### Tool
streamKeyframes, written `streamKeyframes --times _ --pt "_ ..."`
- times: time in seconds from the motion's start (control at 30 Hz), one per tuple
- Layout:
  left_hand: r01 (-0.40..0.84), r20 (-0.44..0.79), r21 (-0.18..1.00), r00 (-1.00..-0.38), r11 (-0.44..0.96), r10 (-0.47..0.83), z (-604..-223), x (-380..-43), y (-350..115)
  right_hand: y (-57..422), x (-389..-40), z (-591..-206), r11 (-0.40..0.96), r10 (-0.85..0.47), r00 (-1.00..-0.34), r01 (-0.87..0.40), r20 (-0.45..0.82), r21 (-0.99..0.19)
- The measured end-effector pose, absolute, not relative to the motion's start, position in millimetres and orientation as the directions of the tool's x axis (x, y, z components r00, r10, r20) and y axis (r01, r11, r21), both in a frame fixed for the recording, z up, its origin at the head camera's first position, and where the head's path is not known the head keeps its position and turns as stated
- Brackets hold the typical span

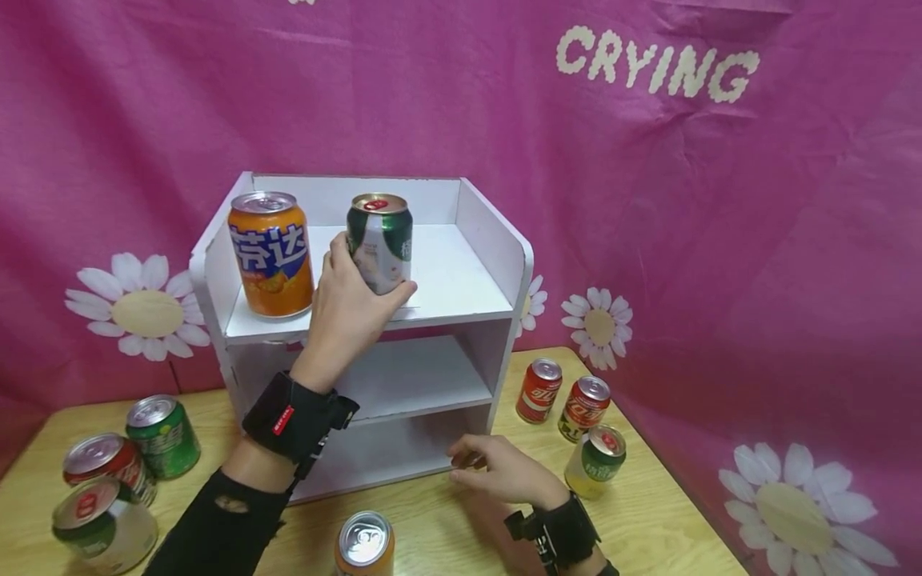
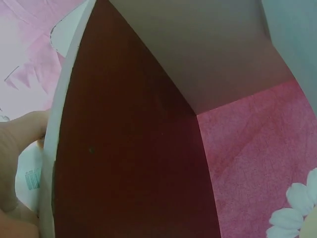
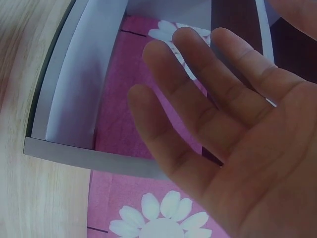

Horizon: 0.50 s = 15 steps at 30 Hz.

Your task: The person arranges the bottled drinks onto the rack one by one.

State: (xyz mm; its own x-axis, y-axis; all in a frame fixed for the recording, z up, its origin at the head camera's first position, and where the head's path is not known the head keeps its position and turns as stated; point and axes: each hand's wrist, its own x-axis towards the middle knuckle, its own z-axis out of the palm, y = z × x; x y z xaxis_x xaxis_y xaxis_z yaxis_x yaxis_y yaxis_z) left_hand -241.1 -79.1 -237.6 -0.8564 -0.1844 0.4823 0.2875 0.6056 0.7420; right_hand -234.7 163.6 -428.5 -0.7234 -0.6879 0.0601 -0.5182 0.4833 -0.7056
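Note:
With thumb and fingers curled round it, my left hand (image 1: 350,300) grips a green and white drink can (image 1: 382,248) at the top board of the white shelf (image 1: 461,272). An orange soda can (image 1: 272,260) stands on that same board, just left of the hand. In the left wrist view, part of the left hand (image 2: 17,168) shows beside the board's edge, with a bit of the can's barcode side. My right hand (image 1: 504,472) hovers low before the bottom compartment, holding nothing; the right wrist view shows its fingers (image 3: 168,94) loosely extended.
On the table's left stand a green can (image 1: 163,438), a red can (image 1: 108,464) and a green-white can (image 1: 104,524). Two red cans (image 1: 539,392) and a green-yellow can (image 1: 595,462) are at the right. An orange can (image 1: 365,548) stands in front. Pink cloth (image 1: 684,240) hangs behind.

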Motion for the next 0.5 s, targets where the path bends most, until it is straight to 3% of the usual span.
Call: streamKeyframes --times 0.5 --pt "0.29 0.5 0.721 -0.847 0.629 -0.182 -238.4 -237.7 -79.3 164.9 -233.1 -424.9 0.492 -0.693 -0.718 -0.534 0.062 -0.688"
